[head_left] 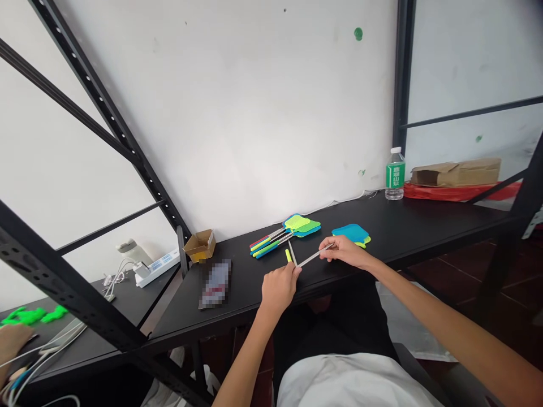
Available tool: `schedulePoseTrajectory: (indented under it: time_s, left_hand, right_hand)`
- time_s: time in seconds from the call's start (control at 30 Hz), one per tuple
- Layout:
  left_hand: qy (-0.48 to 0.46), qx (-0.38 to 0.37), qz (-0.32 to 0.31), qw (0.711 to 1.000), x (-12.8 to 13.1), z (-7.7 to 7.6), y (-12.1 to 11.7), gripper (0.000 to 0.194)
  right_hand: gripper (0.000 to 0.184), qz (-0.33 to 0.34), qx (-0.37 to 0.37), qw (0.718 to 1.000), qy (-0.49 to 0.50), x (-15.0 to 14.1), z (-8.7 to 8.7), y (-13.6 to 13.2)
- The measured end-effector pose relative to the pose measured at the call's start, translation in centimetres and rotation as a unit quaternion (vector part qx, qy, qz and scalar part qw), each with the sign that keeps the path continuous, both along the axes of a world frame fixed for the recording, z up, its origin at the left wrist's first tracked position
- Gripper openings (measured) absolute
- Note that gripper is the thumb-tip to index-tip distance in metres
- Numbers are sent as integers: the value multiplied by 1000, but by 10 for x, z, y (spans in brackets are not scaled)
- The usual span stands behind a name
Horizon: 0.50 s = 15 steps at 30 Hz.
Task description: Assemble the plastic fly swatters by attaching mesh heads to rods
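My left hand (279, 287) is closed at the near edge of the black table, pinching the near end of a thin silver metal rod (313, 258). My right hand (341, 251) grips the far end of that rod between thumb and fingers. A second silver rod (292, 252) and a short yellow handle (288, 256) stick out past my left fingers; whether they are in the hand I cannot tell. Beyond lies a pile of fly swatters (303, 226) with green, yellow and blue heads and metal shafts. Behind my right hand rest loose blue and yellow swatter heads (351, 232).
A small open cardboard box (199, 247) and a blurred-out flat object (216, 284) lie to the left. At the back right stand a water bottle (395, 174) and a brown carton (460, 172) on red plastic (449, 191). A power strip (159, 268) and another person's hand (14, 342) are far left.
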<state>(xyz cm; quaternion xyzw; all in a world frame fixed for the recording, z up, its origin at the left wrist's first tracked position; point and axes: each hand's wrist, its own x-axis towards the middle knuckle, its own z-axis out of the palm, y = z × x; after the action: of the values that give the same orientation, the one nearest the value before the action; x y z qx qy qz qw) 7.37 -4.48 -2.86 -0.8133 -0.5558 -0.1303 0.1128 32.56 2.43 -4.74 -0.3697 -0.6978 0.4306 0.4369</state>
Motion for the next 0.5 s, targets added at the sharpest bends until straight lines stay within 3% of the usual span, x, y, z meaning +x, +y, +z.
schedulePoseTrajectory:
  time_s: [0.27,0.5]
  left_hand:
    - [-5,-25,7,1000,1,3,-2,40]
    - [-21,-5,-16,1000,0,0,-1,37]
  right_hand:
    - [27,-2,6,1000,-3,0,-1,0]
    - [32,0,20,999,-29,-1,3,-5]
